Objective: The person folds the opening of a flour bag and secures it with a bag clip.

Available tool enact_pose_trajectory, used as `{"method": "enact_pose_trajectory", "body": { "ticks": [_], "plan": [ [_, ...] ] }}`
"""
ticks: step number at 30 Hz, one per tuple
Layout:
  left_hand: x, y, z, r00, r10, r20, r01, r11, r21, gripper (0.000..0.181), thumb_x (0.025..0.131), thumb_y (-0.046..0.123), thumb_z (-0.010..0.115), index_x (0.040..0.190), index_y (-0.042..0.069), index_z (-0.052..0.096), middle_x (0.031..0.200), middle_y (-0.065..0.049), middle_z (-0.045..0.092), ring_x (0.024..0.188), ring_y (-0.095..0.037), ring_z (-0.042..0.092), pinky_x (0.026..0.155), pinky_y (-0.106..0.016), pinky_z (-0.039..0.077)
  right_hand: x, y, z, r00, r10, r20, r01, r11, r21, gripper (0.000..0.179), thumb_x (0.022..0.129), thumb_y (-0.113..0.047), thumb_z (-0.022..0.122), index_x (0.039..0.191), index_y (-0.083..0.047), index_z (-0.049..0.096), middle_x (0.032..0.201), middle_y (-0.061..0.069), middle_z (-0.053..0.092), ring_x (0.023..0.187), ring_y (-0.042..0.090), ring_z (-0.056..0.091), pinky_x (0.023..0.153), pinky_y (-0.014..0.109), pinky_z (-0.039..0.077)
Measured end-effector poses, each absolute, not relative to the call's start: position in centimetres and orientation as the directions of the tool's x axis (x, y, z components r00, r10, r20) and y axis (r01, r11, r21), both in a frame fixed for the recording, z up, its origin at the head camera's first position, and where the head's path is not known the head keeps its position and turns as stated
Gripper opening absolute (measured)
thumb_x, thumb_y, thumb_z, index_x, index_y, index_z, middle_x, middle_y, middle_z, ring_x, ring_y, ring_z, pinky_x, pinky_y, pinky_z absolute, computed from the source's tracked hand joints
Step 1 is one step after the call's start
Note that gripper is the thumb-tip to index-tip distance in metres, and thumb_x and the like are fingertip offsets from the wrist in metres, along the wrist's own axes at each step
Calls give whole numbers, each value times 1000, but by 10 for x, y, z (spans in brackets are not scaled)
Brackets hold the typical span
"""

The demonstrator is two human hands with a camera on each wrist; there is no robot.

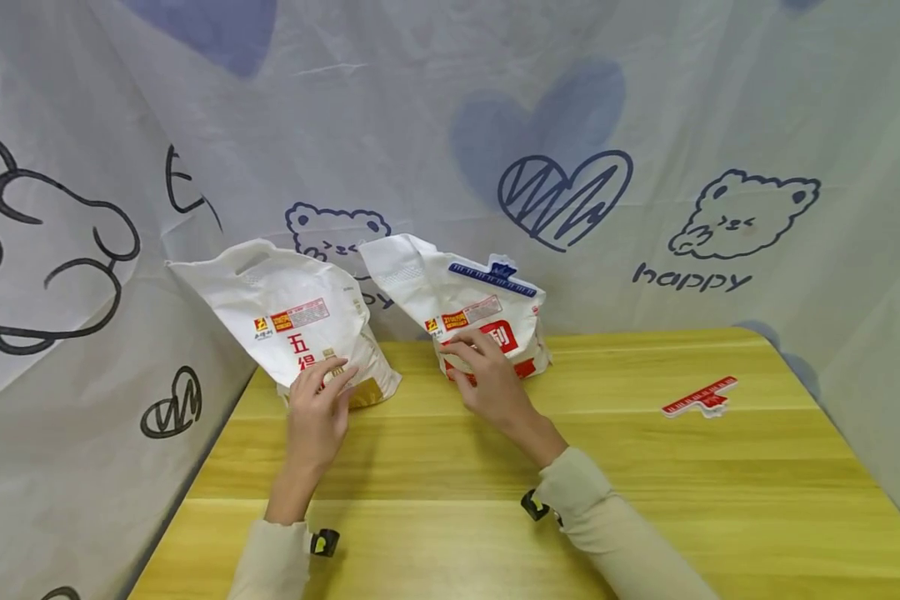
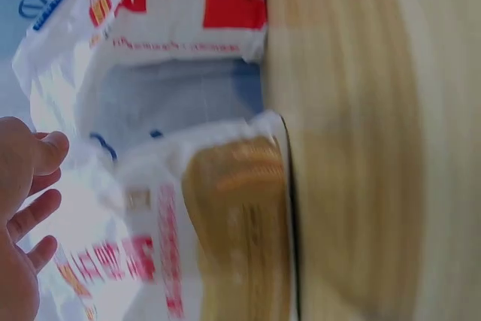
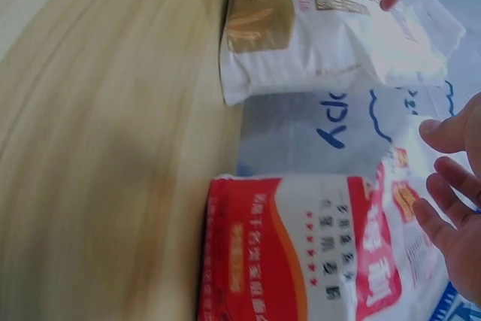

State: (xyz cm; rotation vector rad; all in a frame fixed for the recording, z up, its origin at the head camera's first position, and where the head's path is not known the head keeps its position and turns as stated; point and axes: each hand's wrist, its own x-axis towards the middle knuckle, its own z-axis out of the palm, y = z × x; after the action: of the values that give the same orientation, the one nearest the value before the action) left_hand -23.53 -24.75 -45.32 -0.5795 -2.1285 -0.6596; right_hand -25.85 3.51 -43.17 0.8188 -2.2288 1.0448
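Note:
Two white printed flour bags stand side by side at the back of the table. The left flour bag (image 1: pixel 300 308) has a gold patch low on its front, and its loose top leans left. My left hand (image 1: pixel 318 408) is in front of it, fingers loosely bent and holding nothing. The right flour bag (image 1: pixel 532 342) has red panels, and a blue sealing clip (image 1: pixel 492 278) lies across its upper right part. Before this bag is my right hand (image 1: pixel 491 383), its fingers spread and gripping nothing. In the right wrist view, the right fingers (image 3: pixel 443 223) are near the bag's upper front; contact is unclear.
A red sealing clip (image 1: pixel 701 397) lies on the right part of the wooden table (image 1: pixel 450 517). Behind the bags hangs a pale cloth backdrop (image 1: pixel 412 108) with drawn hearts and bears. More of the cloth closes off the left side.

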Motion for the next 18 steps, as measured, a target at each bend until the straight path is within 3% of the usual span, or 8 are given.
{"method": "enact_pose_trajectory", "body": {
  "ticks": [8,18],
  "plan": [
    [-224,-286,-458,-589,121,799,510,822,252,40,76,-18,78,113,-2,73,122,-21,65,112,-42,57,92,-54,43,-260,8,-434,-664,-343,664,-725,513,-460,31,87,2,78,117,-4,72,124,10,62,118,26,57,103,37,50],
    [-225,-313,-460,-583,108,805,474,850,229,44,74,-19,79,115,-3,73,126,-22,65,116,-45,56,92,-59,45,-264,-25,-432,-646,-393,655,-749,495,-441,31,90,-1,76,119,-8,72,124,10,62,114,23,58,99,35,51]
  ]
}}
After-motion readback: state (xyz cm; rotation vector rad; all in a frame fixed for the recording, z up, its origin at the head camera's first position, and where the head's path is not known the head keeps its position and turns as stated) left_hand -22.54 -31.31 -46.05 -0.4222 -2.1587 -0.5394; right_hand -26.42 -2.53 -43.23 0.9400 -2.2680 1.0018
